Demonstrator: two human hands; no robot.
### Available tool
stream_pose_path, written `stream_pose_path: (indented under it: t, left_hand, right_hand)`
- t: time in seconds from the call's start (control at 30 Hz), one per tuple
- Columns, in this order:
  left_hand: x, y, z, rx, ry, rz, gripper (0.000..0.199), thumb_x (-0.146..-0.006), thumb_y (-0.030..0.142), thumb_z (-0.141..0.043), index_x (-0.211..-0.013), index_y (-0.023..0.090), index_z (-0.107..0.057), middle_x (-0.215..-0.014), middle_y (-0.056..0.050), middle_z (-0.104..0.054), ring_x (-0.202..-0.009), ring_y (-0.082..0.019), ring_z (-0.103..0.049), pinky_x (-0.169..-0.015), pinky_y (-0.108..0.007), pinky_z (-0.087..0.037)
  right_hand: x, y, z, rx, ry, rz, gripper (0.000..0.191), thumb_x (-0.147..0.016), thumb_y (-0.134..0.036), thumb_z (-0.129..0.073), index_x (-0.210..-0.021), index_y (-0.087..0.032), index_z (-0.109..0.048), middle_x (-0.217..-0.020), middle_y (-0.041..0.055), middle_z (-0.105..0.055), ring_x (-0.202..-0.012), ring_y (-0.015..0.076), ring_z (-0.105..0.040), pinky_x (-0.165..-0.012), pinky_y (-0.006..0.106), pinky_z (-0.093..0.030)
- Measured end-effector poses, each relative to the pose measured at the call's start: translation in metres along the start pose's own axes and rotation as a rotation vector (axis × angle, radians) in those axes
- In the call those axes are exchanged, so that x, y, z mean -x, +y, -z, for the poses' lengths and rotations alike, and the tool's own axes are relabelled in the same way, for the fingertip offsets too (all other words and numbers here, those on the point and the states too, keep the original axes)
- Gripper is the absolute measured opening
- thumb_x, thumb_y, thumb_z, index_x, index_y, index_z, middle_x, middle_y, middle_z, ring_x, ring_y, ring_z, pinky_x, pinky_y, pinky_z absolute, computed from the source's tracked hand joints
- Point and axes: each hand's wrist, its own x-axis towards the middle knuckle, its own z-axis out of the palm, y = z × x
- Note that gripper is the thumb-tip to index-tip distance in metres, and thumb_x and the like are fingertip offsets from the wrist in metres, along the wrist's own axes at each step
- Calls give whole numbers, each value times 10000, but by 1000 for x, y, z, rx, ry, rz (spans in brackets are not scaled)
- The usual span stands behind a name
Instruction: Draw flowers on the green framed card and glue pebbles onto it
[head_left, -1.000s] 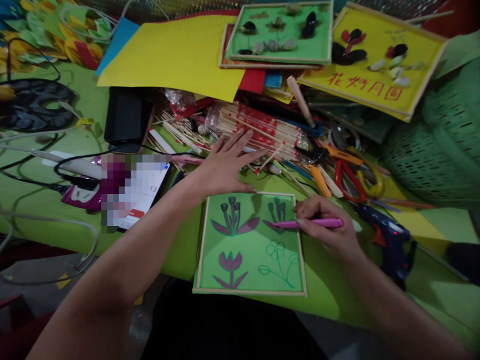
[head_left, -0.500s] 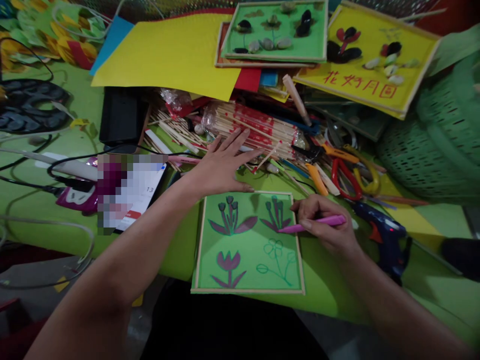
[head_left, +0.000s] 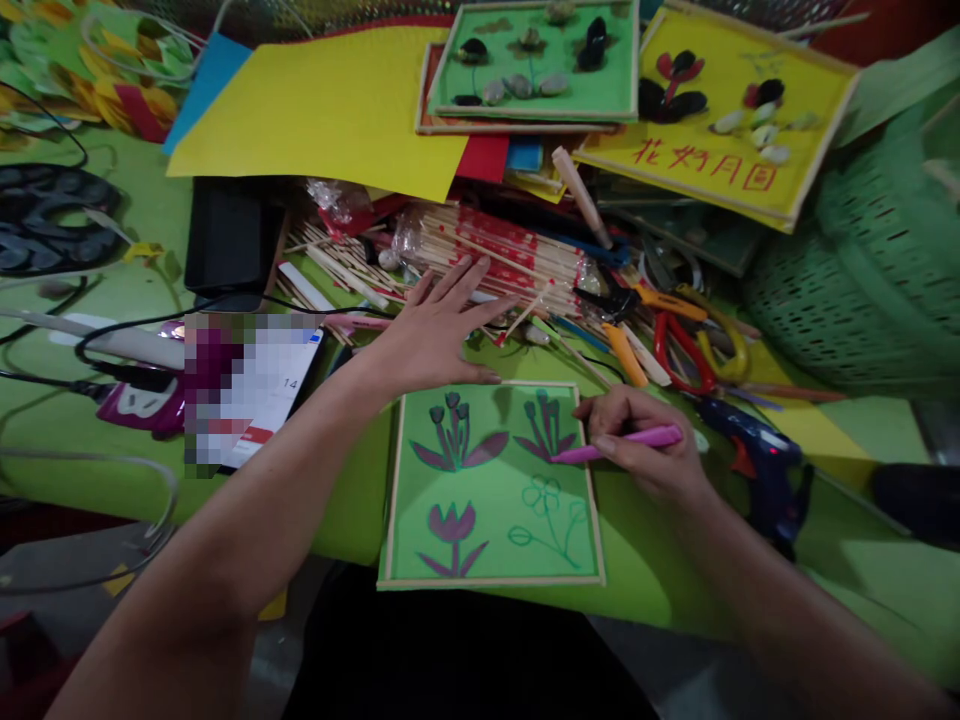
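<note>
Pinched in my right hand [head_left: 637, 432] is a pink marker [head_left: 619, 444], its tip on the upper right flower of a green picture board [head_left: 491, 550] edged with thin wooden strips. Three of the board's flower drawings are coloured purple; the lower right flower [head_left: 541, 495] shows only green outlines. My left hand [head_left: 442, 325] lies with fingers spread over the board's top edge, thumb at the frame. Its fingertips reach toward a bundle of wooden sticks [head_left: 517, 250] in red and clear wrapping.
Red-handled scissors [head_left: 681, 350] and a blue glue gun [head_left: 757, 460] lie at the right, by a green basket [head_left: 832, 290]. A phone [head_left: 262, 400] and a purple power strip [head_left: 142, 400] are at the left. Behind are yellow paper [head_left: 322, 110] and a yellow framed picture [head_left: 720, 130].
The whole view has shifted slightly, so most things appear a little further left. The marker tip stays at the upper right flower, and both hands keep their poses.
</note>
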Motion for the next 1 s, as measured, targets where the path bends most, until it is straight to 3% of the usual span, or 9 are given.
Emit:
stream_pose_path:
  t: [0.33,0.67,1.0]
  left_hand:
    - [0,-3,-1,-7,12,-8,986,-832,661,-721,-1647,389,-237,-1765,-50,-37,-1612,-374,-60,-1277,-581,-84]
    - [-1,-3,1,-19,2,-11,980,-827,651,-730,-1643,390,-252,-1763,-67,-29,-1613,-365,-54,-1274,-584,-84]
    - [-1,-4,0,-32,12,-7,958,-839,668,-708,-1639,403,-254,-1762,-53,-61,-1616,-346,-67,-1277,-577,-100]
  right_hand:
    - [-3,-2,1,-118,132,-1,226,-767,-380,-802,-691,-261,-626,-648,-14,-531,-651,196,-532,-842,451,-539]
    - [-1,-3,0,-39,3,-4,168,-790,-278,-740,-690,-243,-609,-645,-27,-523,-661,180,-512,-840,417,-505]
    - [-1,-1,2,-31,34,-5,190,-797,-317,-735,-692,-245,-594,-650,-18,-514,-678,191,-512,-819,420,-513]
